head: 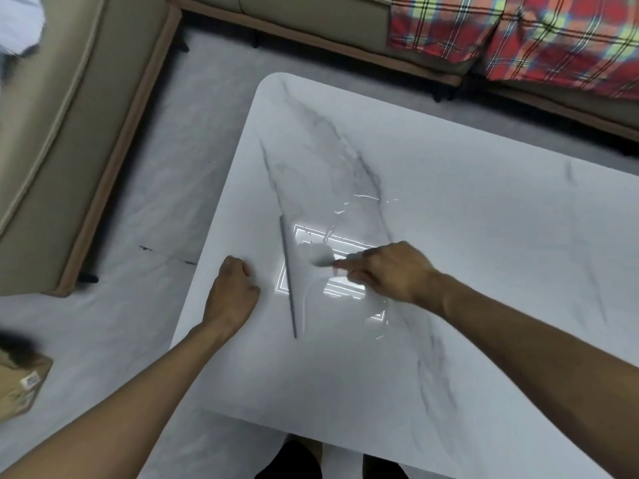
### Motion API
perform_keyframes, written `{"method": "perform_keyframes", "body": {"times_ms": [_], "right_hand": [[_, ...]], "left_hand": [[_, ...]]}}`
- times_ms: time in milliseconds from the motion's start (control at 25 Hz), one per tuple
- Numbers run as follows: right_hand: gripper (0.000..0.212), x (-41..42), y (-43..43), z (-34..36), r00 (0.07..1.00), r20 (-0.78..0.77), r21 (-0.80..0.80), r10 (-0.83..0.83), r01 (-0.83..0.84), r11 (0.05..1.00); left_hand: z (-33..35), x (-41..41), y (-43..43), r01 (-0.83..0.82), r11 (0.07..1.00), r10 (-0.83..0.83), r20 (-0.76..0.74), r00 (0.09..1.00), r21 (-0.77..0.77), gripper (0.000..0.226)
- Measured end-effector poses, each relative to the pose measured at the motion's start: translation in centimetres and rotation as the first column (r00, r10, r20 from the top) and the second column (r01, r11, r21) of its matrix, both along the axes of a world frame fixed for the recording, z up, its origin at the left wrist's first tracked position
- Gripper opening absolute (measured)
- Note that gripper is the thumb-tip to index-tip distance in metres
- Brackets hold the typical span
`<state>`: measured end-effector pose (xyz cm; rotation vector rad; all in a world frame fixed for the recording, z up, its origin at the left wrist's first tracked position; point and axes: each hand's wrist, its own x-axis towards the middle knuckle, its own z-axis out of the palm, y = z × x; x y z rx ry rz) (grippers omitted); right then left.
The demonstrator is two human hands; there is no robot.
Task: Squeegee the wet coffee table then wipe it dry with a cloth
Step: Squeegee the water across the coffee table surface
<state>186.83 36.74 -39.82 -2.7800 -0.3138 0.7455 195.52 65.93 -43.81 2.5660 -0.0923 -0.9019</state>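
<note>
While right hand [390,271] grips, squeegee [303,268] — pale, grey-edged

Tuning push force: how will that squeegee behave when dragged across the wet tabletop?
Likely light: the right hand holds the squeegee alone. Its long, thin blade probably flexes slightly. On the glossy, puddled table it should glide easily and may skid.

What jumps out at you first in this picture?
A bright light reflection shines in the puddle at the middle of the white marble coffee table. The right hand grips a squeegee there, and a red plaid blanket covers the sofa, top right.
</note>
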Motion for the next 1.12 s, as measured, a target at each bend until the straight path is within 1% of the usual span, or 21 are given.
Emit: {"method": "perform_keyframes", "body": {"times_ms": [120,240,320,400,440,520,640,720,760,840,920,1000,1120], "right_hand": [[0.039,-2.3,-5.3,1.8,0.977,-0.031,-0.067,-0.213,0.21,0.975],[0.038,-5.7,-9.0,3.7,0.937,-0.043,-0.185,-0.347,0.334,0.924],[0.036,-6.8,-10.2,5.0,0.895,-0.044,-0.219,-0.443,0.424,0.879],[0.034,-5.3,-10.7,5.8,0.819,-0.032,-0.156,-0.574,0.563,0.812],[0.034,-3.7,-10.8,5.8,0.779,-0.015,-0.1,-0.626,0.622,0.777],[0.036,1.0,-10.1,4.8,0.728,0.002,-0.002,-0.685,0.685,0.728],[0.04,8.5,-8.1,2.3,0.69,0.002,0.096,-0.724,0.72,0.687],[0.042,11.1,-6.9,0.9,0.672,-0.009,0.125,-0.74,0.735,0.666],[0.042,11.2,-6.4,0.3,0.676,-0.012,0.113,-0.737,0.733,0.671],[0.041,9.5,-6.2,-0.2,0.708,0.002,0.059,-0.707,0.705,0.706],[0.042,5.8,-6.6,0.4,0.737,0.003,0.014,-0.676,0.676,0.737],[0.041,1.2,-7.5,1.6,0.75,-0.027,-0.045,-0.661,0.66,0.75],[0.042,-5.3,-9.0,4.8,0.766,-0.095,-0.207,-0.635,0.609,0.766]], "left_hand": [[0.0,0.3,-2.6,0.06,0.997,-0.058,0.035,0.998,-0.051,0.019],[0.1,1.0,-5.9,0.061,0.992,-0.056,0.049,0.997,-0.108,0.026],[-0.3,1.3,-7.9,0.133,0.983,-0.128,0.051,0.99,-0.125,0.026],[-1.3,1.6,-9.3,0.202,0.975,-0.203,0.007,0.979,-0.092,0.027],[-1.9,1.7,-9.8,0.224,0.973,-0.227,-0.051,0.972,-0.057,0.029],[-2.6,2.1,-10.4,0.263,0.965,-0.259,-0.153,0.953,0.005,0.04],[-3.0,2.4,-10.7,0.292,0.956,-0.279,-0.211,0.937,0.035,0.054],[-2.8,2.6,-10.9,0.311,0.949,-0.292,-0.233,0.928,0.049,0.061],[-2.6,2.6,-11.0,0.313,0.948,-0.292,-0.243,0.925,0.053,0.063],[-2.4,2.6,-11.2,0.304,0.951,-0.282,-0.259,0.924,0.048,0.061],[-2.2,2.6,-11.2,0.303,0.952,-0.281,-0.263,0.923,0.046,0.06],[-2.1,2.7,-11.3,0.307,0.951,-0.284,-0.274,0.919,0.042,0.067],[-1.8,2.8,-11.5,0.309,0.95,-0.285,-0.293,0.913,0.04,0.076]]}}
